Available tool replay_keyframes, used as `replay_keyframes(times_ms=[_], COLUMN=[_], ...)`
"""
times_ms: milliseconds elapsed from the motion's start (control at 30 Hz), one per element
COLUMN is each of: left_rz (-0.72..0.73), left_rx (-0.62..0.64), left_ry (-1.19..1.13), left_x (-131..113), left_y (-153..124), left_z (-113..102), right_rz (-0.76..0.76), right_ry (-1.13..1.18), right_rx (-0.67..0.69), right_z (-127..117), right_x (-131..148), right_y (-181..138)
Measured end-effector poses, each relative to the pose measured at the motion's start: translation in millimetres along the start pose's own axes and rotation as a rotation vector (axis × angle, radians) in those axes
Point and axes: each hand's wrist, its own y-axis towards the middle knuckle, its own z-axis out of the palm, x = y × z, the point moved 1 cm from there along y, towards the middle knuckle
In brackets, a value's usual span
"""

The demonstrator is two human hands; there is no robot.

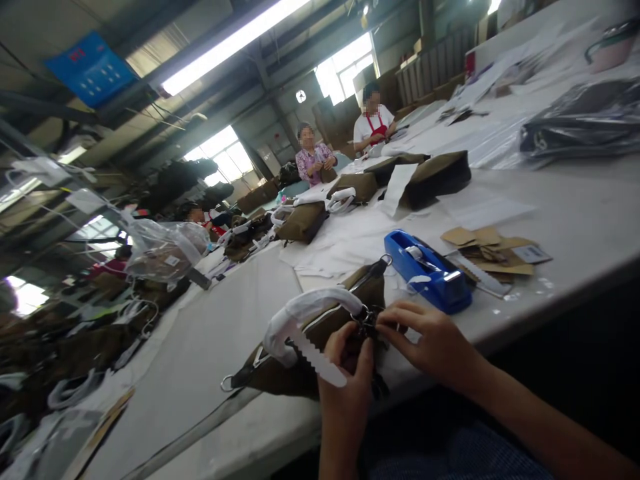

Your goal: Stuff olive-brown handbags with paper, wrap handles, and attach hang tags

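The left hand point(345, 373) and right hand point(430, 340) meet at the near edge of the long worktable point(575, 220), fingers pinched narrow on the dark metal hardware point(367, 319) of an olive-brown bag point(320, 333); whether either hand truly grips it cannot be told. The bag lies flat at the table edge, its handle wrapped in white foam point(305, 313), and a white serrated strip point(315, 360) sticks out just beside the left hand. Just beyond the bag sits a blue tape dispenser point(427, 270), with brown card tags point(487, 250) beside that. Farther from the bag lie white paper sheets point(350, 240) and more olive bags point(305, 220), then two seated people point(345, 143). High above hangs a blue sign point(93, 67); its writing is too small to read.
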Motion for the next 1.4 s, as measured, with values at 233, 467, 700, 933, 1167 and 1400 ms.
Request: replay_keyframes(times_ms=[233, 467, 700, 933, 1167, 1400], left_rz=[0.025, 0.029, 0.044, 0.063, 0.091, 0.081], left_rx=[-0.006, -0.027, 0.012, -0.006, -0.02, -0.003], left_ry=[0.036, 0.089, 0.043, 0.034, 0.01, 0.005], left_x=[0, 5, 10, 14, 16, 19], left_y=[-1, -3, -1, 2, 2, 1], left_z=[1, 1, -2, -3, -3, -3], right_rz=[0.027, 0.065, 0.05, 0.098, 0.103, 0.1], right_ry=[-0.099, -0.175, -0.114, 0.005, 0.021, 0.012], right_rx=[0.066, 0.133, 0.157, 0.087, 0.093, 0.103], right_z=[-2, -7, -6, 2, -3, -1], right_x=[5, 13, 9, 5, 7, 7], right_y=[3, 8, 14, 11, 4, 6])
